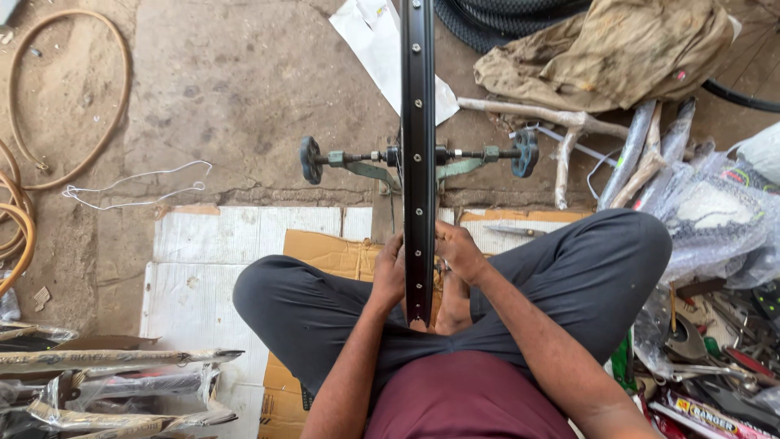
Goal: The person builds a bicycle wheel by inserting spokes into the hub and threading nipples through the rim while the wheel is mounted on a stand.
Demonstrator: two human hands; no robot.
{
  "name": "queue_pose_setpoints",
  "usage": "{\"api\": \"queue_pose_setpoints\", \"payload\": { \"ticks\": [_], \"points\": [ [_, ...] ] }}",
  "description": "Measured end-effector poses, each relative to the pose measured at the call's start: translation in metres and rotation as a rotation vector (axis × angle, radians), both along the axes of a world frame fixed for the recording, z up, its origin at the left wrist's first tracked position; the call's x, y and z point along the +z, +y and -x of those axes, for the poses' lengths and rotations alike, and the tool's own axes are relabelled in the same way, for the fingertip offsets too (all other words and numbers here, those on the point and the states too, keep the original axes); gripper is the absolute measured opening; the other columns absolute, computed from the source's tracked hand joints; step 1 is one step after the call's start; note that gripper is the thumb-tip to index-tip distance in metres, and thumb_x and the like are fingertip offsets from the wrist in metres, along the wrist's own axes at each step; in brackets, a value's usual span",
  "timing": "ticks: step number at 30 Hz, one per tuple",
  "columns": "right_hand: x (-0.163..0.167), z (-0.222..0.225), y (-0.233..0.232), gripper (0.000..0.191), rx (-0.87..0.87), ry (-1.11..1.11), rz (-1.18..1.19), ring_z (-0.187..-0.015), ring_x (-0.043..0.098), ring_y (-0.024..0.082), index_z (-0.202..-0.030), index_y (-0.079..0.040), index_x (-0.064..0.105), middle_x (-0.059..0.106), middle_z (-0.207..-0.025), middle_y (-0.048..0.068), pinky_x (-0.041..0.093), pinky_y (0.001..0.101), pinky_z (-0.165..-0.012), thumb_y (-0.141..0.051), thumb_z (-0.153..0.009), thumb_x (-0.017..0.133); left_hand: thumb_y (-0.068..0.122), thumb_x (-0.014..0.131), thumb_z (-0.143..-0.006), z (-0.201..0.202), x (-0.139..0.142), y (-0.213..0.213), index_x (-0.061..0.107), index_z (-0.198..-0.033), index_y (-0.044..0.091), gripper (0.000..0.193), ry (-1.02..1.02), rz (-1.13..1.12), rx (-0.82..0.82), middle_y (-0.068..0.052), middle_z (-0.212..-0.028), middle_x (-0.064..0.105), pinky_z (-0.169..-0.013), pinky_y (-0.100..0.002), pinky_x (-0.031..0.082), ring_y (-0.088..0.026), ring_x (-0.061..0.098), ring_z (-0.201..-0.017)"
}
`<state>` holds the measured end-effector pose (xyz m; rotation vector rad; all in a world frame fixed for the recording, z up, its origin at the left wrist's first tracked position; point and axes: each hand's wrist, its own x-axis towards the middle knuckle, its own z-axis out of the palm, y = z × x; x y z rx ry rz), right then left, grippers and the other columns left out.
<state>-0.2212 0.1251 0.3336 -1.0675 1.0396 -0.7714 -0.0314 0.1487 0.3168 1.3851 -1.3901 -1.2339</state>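
A black bicycle wheel rim (418, 122) stands upright, edge-on to me, mounted in a truing stand (370, 171) with round black knobs at both ends of its axle. My left hand (389, 270) grips the rim's left side near its lower end. On the rim's right side, at about the same height, rests my right hand (459, 250) with fingers curled against it. I sit cross-legged in dark grey trousers on flattened cardboard (325, 250), the rim between my knees.
Tan hose loops (24, 179) lie at left beside a bent white wire (134, 189). Wrapped long parts (114, 382) lie at lower left. A crumpled cloth (617, 49), tyres (504, 20), sticks, plastic-bagged parts (715, 211) and tools crowd the right.
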Motion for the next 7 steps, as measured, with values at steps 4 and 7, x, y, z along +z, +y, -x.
{"api": "queue_pose_setpoints", "payload": {
  "ticks": [4, 7],
  "points": [
    [-0.027, -0.002, -0.001, 0.047, -0.244, -0.051, -0.241, -0.053, 0.048, 0.005, -0.116, -0.01, 0.072, 0.06, -0.075, 0.002, 0.047, 0.0233, -0.045, -0.051, -0.095, 0.066, 0.021, 0.056, -0.104, -0.002, 0.001, -0.003, 0.059, -0.137, 0.001, 0.039, -0.047, -0.085, 0.051, -0.017, -0.127, 0.069, -0.096, -0.038, 0.055, -0.029, 0.067, -0.117],
    [-0.056, 0.005, -0.018, 0.052, -0.502, 0.031, -0.461, -0.054, 0.052, 0.014, -0.125, 0.001, 0.069, 0.063, -0.08, 0.003, 0.049, 0.0289, -0.048, -0.044, -0.098, 0.067, 0.033, 0.061, -0.104, -0.018, 0.006, -0.021, 0.062, -0.14, 0.006, 0.045, -0.225, -0.087, 0.213, -0.016, -0.13, 0.072, -0.1, -0.038, 0.058, -0.029, 0.071, -0.119]
  ]
}}
